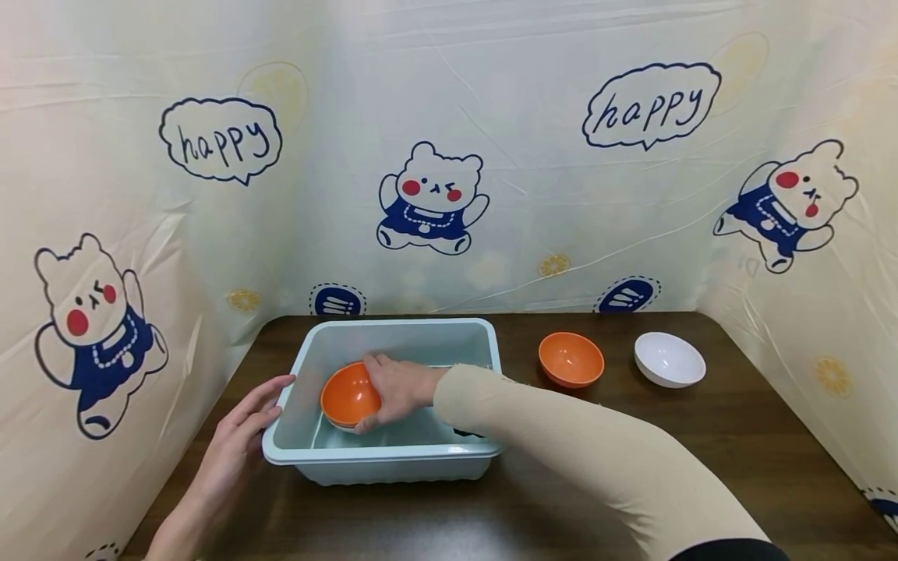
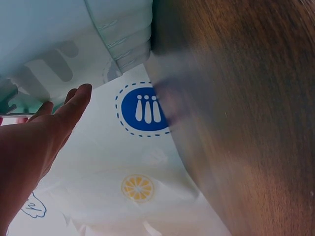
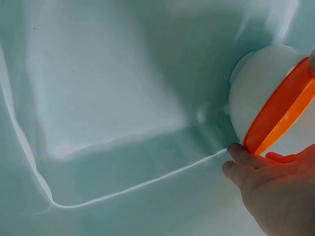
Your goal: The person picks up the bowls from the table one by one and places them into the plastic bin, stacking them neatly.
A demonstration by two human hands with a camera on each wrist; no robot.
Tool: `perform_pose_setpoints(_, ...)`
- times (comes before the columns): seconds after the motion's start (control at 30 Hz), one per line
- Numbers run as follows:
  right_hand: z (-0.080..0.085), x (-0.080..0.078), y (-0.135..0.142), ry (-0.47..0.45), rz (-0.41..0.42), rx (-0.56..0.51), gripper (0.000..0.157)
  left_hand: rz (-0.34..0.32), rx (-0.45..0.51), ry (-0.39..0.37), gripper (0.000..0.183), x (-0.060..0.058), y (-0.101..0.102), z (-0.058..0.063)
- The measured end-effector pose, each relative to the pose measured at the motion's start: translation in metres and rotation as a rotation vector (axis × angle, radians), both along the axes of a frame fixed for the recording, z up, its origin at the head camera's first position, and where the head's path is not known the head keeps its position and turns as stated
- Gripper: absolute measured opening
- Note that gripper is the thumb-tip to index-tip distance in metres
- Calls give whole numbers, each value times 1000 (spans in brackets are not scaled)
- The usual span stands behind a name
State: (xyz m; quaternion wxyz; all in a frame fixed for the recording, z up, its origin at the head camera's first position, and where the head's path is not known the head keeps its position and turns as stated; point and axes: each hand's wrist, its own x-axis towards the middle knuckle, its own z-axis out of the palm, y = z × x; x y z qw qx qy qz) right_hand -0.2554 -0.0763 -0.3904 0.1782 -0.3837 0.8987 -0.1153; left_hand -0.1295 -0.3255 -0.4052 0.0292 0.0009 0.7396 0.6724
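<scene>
A light blue plastic basin [image 1: 393, 452] stands on the table's left half. Inside it, my right hand [image 1: 401, 387] grips the edge of an orange bowl [image 1: 347, 397], thumb and fingers spread across its rim. The right wrist view shows a white bowl [image 3: 268, 88] around the orange bowl's outside, so the two look nested and tilted. Beside the basin, my left hand [image 1: 242, 432] holds the left rim. In the left wrist view, fingers [image 2: 74, 108] of that hand lie along the basin's outer wall; part of its hold is hidden.
Right of the basin, another orange bowl [image 1: 571, 360] sits on the dark wooden table [image 1: 673, 444]. Farther right stands a white bowl [image 1: 669, 360]. A printed curtain [image 1: 533, 179] with cartoon bears hangs around the back and sides of the table.
</scene>
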Motion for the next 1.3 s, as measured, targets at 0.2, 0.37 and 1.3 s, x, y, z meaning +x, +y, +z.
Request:
perform_pose_setpoints(0.2, 0, 0, -1, 31, -12, 30, 110, -2, -6, -18, 48, 0, 0, 0)
perform_pose_setpoints(0.37, 2, 0, -2, 45, -17, 35, 108, 2, -16, -25, 49, -1, 1, 1)
perform_pose_setpoints(1.3, 41, 0, 11, -63, -25, -10, 110, 9, -12, -25, 47, -1, 0, 0)
